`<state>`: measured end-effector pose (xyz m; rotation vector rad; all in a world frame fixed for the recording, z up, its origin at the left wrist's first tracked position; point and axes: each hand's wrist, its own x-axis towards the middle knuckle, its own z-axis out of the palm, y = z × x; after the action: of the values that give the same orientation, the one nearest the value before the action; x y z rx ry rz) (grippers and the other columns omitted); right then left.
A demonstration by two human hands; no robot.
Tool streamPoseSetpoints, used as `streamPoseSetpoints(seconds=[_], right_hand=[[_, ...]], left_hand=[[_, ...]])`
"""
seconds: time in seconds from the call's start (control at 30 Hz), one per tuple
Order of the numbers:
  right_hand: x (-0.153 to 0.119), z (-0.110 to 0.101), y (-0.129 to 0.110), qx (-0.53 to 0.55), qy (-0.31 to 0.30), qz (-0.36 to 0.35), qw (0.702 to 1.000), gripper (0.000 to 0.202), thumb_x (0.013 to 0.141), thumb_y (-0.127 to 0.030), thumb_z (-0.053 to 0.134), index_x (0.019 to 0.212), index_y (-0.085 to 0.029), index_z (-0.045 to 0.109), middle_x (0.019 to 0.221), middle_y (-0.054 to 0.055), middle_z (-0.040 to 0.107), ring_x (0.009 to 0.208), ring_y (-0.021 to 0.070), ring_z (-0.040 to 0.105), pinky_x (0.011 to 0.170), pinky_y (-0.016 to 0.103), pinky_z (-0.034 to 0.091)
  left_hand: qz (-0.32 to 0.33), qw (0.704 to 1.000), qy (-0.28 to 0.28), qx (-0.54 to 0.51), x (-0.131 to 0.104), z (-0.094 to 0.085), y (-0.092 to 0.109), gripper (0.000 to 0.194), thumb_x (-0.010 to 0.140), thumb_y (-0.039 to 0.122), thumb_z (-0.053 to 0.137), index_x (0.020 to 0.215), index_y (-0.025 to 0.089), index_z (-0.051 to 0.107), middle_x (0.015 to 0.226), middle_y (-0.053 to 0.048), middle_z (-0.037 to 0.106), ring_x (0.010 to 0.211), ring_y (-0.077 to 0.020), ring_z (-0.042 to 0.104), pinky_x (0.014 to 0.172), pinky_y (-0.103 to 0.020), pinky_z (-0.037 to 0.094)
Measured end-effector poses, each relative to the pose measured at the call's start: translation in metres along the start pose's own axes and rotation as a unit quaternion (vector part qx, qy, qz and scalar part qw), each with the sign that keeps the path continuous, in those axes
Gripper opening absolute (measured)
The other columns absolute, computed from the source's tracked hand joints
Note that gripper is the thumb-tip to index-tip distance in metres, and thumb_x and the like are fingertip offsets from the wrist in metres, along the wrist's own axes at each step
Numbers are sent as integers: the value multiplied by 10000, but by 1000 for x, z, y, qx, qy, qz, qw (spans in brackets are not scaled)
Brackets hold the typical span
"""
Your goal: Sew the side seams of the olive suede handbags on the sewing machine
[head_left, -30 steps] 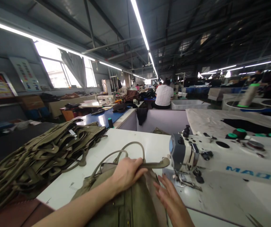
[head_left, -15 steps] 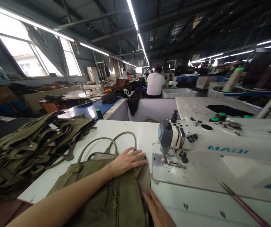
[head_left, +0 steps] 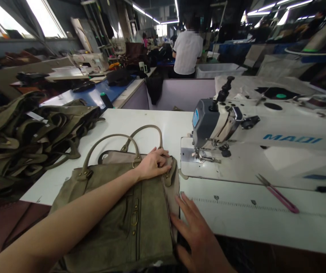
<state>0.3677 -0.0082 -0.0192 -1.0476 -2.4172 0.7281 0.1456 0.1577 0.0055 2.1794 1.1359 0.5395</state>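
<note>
An olive-green handbag (head_left: 103,212) lies on the white sewing table, its two arched handles pointing away from me. My left hand (head_left: 155,163) reaches across it to the top right corner, fingers curled onto the upper edge beside a handle base. At the bag's right side, my right hand (head_left: 195,231) has its fingers spread, the tips touching or very near the pale side panel (head_left: 172,191). A brass buckle (head_left: 134,218) shows on the bag's front. The bag's lower edge is partly cut off by the frame.
Right of the bag stands a sewing machine (head_left: 222,132). Pink-handled thread snips (head_left: 278,193) lie on the table near a printed ruler scale (head_left: 237,203). More olive bags are heaped in a pile (head_left: 32,140) at left. A person in white (head_left: 188,53) sits farther back.
The view has tipped downward, showing more of the bag. My left hand's fingers have gone from stretched out to curled at the corner. My right hand shows more fully, fingers spread.
</note>
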Motion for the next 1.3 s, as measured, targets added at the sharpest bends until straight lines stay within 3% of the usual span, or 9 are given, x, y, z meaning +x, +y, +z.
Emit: streamPoseSetpoints(seconds=[0.1,0.23,0.33,0.5,0.63,0.73,0.93,1.13,1.3], right_hand=[[0,2,-2,20,-5,-23,1000,433,679,-37,522,1058,-156,697,1466,166,421,1426,367,193,1100,615,283],[8,1,-3,29,7,-82,996,362,704,-36,484,957,-162,709,1318,176,572,1381,315,342,1120,568,291],[13,-4,-3,25,48,-107,993,339,746,-21,455,934,-157,702,1191,158,649,1282,278,480,1073,492,417],[18,-6,-2,20,126,-115,985,279,852,-40,460,979,-143,686,1037,132,704,1120,245,602,924,389,560],[19,-4,0,16,142,-142,980,264,890,-57,438,1004,-135,663,974,112,718,1095,240,623,975,424,531],[17,-1,2,17,155,-159,975,279,885,-33,435,1043,-118,647,958,106,725,1018,206,657,1009,381,510],[14,2,4,8,152,-149,977,287,886,-28,429,1034,-102,663,948,121,713,1006,202,655,993,366,530],[5,-3,-3,-10,68,-104,992,383,776,-24,422,1075,-82,654,1187,173,638,1325,287,433,1074,506,431],[10,-2,7,-70,91,-156,981,239,920,-97,441,982,-120,671,1184,121,667,1241,258,530,1089,471,422]], left_hand=[[17,1000,-11,-7,-3,0,0,42,729,155,573,693,156,550,1205,-104,600,1243,-246,498,1171,-539,106],[40,996,-78,-24,-5,-14,-2,658,641,25,441,1258,230,543,1490,-52,388,1394,-252,313,1163,-584,-4],[30,990,-135,-39,-2,-19,-2,454,673,13,378,930,212,696,1380,-8,500,1332,-262,400,1139,-600,-112],[13,997,-77,9,2,-9,1,329,897,258,452,608,139,556,1151,-28,608,1137,-237,545,1150,-595,55],[9,997,-32,64,3,2,4,144,749,225,670,841,149,589,1150,-61,593,1103,-233,524,1079,-478,280],[-9,994,-18,106,8,5,5,330,804,205,615,1127,177,551,1167,-70,588,1118,-246,500,988,-456,337],[-55,983,-67,161,30,4,10,199,806,307,653,936,161,616,975,-46,620,1009,-256,534,910,-453,341],[-92,976,-80,179,37,3,14,285,783,423,676,868,153,641,972,-76,606,998,-284,539,856,-452,388],[-88,979,-43,177,34,3,12,306,748,423,712,833,136,647,1065,-106,574,1038,-272,523,868,-399,442]])
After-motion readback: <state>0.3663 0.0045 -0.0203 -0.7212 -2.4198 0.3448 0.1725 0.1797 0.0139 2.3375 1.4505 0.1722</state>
